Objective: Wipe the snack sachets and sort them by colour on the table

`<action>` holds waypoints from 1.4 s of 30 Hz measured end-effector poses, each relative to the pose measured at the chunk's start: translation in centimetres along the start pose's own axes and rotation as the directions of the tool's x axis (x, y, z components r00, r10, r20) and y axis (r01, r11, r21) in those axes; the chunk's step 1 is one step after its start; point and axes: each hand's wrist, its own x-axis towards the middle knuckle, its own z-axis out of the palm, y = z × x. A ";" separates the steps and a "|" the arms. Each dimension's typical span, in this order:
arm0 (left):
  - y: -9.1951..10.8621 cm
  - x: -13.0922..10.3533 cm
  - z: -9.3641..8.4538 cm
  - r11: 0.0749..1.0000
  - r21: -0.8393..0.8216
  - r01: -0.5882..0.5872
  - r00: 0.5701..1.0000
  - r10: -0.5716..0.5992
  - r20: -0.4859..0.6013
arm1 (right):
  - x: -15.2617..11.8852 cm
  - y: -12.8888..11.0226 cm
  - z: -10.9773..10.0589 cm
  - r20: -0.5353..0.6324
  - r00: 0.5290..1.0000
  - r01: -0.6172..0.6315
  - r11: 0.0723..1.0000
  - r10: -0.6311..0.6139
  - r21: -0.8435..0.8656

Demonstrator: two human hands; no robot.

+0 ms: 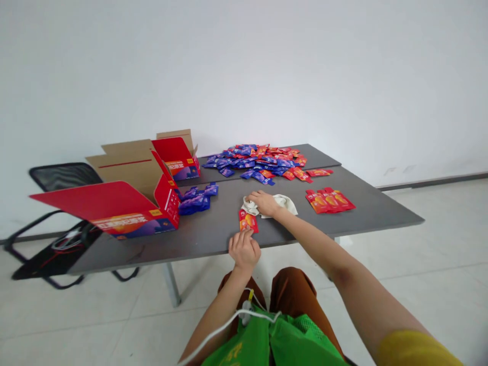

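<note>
A red sachet (247, 220) lies near the front edge of the grey table (217, 229). My left hand (244, 248) is closed at its lower end, fingertips touching the sachet. At the sachet's upper end, my right hand (263, 203) is closed on a crumpled white cloth (286, 203), part of which spreads out to the right. Several red sachets (330, 200) lie in an overlapping row to the right. A small stack of blue sachets (195, 202) lies to the left.
At the back is a large pile of blue and red sachets (255, 160). Two open red cartons, a large one (137, 218) and one farther back (183, 165), stand on the left. A black chair (64, 175) is beyond the table's left end.
</note>
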 end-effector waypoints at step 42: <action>3.1 4.4 -3.1 0.930 0.295 0.219 0.885 -0.316 0.341 | 2.5 -1.0 1.4 0.017 0.930 -0.366 0.925 0.366 0.105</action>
